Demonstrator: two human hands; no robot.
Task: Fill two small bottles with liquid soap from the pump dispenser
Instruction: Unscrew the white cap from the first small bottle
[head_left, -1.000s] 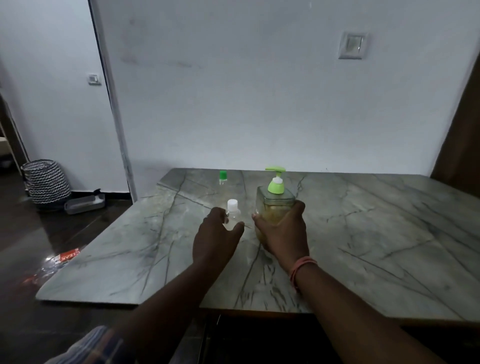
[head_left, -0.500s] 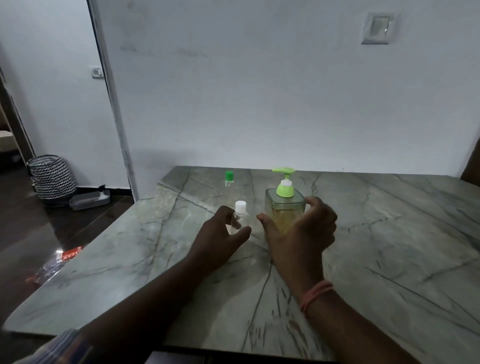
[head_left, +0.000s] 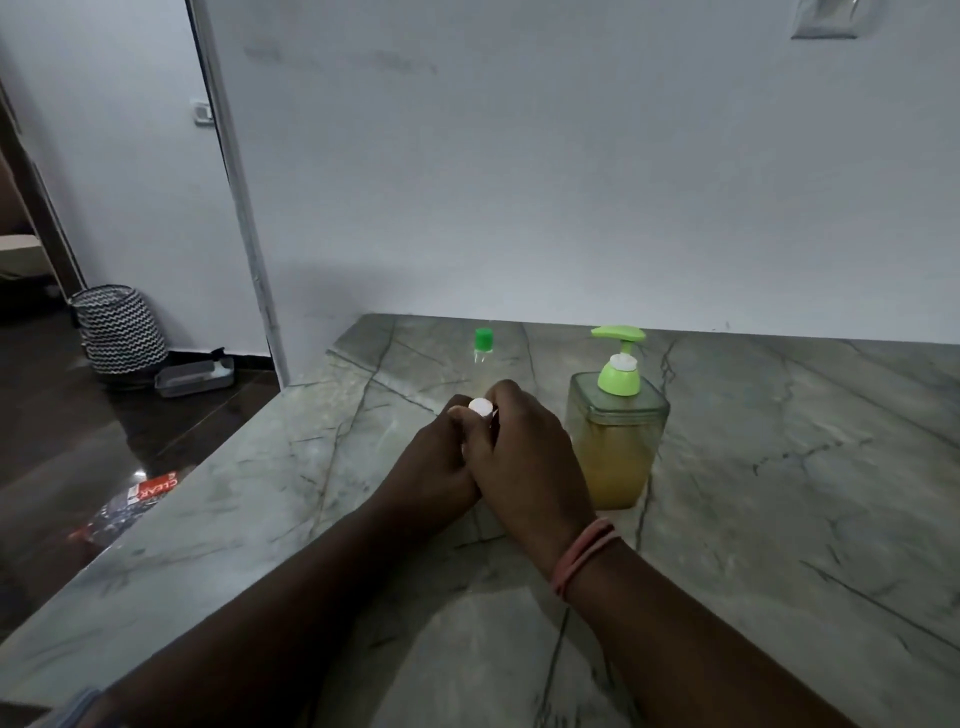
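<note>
Marble table (head_left: 779, 519) against the white wall carries your pump dispenser (head_left: 615, 441), upright and part full of yellow soap. Just left of it your right hand (head_left: 524, 457) and left hand (head_left: 441, 467) wrap the white-capped bottle (head_left: 480, 406); you seem to be uncapping, so twist next. Behind stands the green-capped bottle (head_left: 483, 344), untouched.

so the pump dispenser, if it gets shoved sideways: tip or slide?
Probably slides. The pump dispenser has a squat, square body and looks mostly full of yellow soap, so likely heavy and bottom-weighted. The marble table looks smooth, so little grip. A push high on the green pump head could rock it.
</note>
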